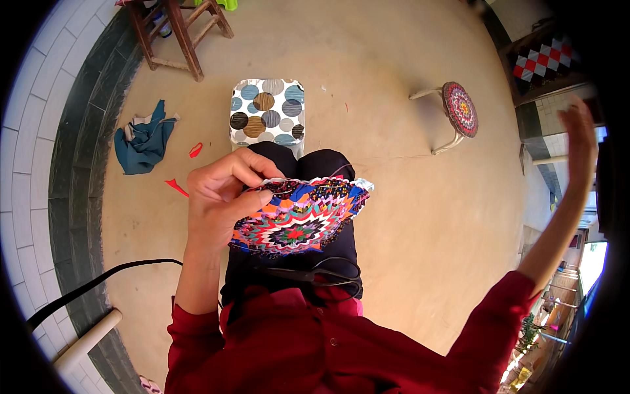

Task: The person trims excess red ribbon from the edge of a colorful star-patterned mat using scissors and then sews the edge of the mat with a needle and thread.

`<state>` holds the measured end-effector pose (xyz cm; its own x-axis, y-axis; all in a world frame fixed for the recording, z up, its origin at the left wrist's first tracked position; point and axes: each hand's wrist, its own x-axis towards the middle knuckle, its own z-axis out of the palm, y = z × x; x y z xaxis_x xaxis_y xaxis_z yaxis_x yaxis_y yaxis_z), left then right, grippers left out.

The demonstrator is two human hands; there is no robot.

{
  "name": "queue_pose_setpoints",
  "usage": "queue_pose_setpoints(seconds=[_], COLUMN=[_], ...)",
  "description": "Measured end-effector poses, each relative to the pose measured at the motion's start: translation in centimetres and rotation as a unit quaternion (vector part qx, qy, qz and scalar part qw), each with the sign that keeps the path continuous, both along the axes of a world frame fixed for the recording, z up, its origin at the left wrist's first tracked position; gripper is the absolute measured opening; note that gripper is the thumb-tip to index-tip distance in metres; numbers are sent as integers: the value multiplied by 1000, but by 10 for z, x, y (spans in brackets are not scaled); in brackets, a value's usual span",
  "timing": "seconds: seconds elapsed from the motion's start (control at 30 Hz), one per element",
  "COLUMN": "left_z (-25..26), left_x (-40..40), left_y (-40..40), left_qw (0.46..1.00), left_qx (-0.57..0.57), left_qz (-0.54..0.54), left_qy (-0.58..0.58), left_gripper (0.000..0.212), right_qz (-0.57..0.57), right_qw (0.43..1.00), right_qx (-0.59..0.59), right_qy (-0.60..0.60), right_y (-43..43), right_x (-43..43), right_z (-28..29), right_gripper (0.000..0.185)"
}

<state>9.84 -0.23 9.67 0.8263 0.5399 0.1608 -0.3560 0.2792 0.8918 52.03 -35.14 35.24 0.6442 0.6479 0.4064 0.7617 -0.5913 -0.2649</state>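
Observation:
My left hand (224,197) pinches the upper edge of a round patchwork cloth piece (298,231) between thumb and fingers. Folded scraps in red, white, orange, blue and black ring its middle, and its rim is scalloped. A thin thread (389,157) leads from its top edge out to the right. Far out at the upper right, my right hand (580,125) is raised at arm's length; blur and shade hide whether its fingers grip anything. Dark-handled scissors (307,276) lie across my lap below the cloth piece.
Before my knees stands a stool with a dotted cover (267,111). A round-topped stool (460,109) is to the right, a wooden stool (179,39) at the upper left. Teal cloth (143,143) and red scraps (176,187) lie on the floor. A black cable (108,273) runs in from the left.

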Motion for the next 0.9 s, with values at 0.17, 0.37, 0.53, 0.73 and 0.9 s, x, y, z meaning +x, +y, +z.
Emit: queue_pose_setpoints(seconds=[0.17,0.37,0.53,0.73,0.9], left_z=[0,0,-3,-2,-1], left_x=[-11,-8,-12,-8,-7], left_y=[2,0,3,5,7], left_qw=[1000,999,1000,1000,998], left_qx=[20,35,7,-6,-12], left_qz=[16,24,9,-13,-40], left_qy=[8,-7,-12,-28,-44], left_gripper=[14,14,13,13,13], right_qz=[314,363,363,353,337], right_qw=[871,705,663,745,788], right_qx=[-62,-163,-50,-31,-17], right_qy=[374,587,653,565,515], right_y=[183,237,238,242,241], right_x=[-187,-214,-223,-230,-229], right_z=[-152,-194,-201,-186,-186], right_gripper=[39,29,13,9,9])
